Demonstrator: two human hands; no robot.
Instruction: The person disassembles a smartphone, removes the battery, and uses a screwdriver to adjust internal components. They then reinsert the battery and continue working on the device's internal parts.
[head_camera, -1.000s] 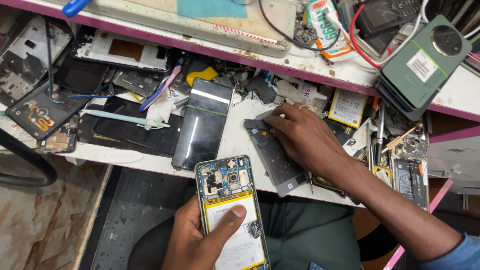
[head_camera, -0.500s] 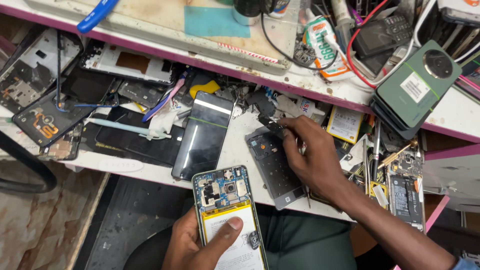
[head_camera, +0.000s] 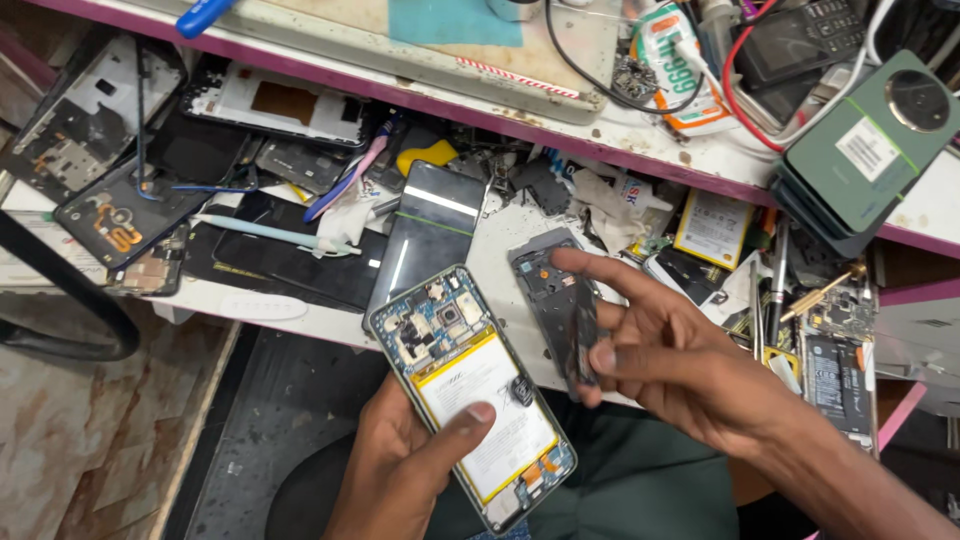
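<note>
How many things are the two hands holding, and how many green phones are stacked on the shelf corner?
Opened phone with its back off, held in the left hand: 1
Dark narrow part in the right hand: 1
Green phones in the banded stack: top one clear, more beneath, count unclear
Total sure: 3

The opened smartphone with its back cover off (head_camera: 470, 395) lay face down and tilted in the left hand (head_camera: 400, 470), showing a blue-green circuit board at its upper end and a white-and-yellow battery below, the thumb pressed on the battery; the small dark flat strip part (head_camera: 583, 340) stood nearly upright, pinched in the right hand (head_camera: 680, 370) just beside the phone.
</note>
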